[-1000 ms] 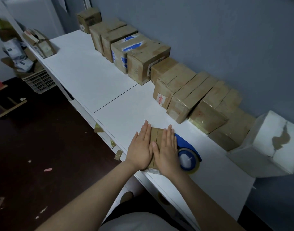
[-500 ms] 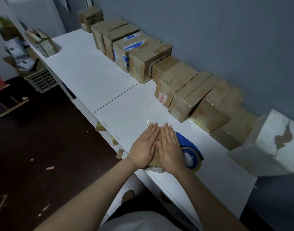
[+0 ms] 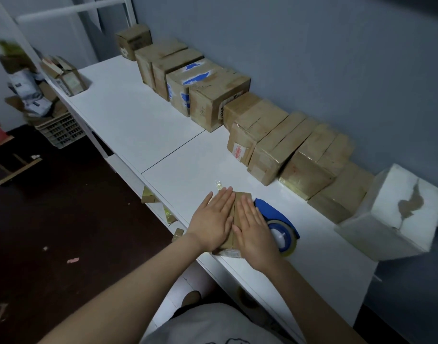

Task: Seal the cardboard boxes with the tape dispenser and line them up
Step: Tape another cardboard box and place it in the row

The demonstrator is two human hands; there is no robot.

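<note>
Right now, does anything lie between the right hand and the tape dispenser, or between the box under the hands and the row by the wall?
Nothing visible. The tape dispenser lies right beside the right hand; bare table separates the box from the row, save a small clear scrap.
</note>
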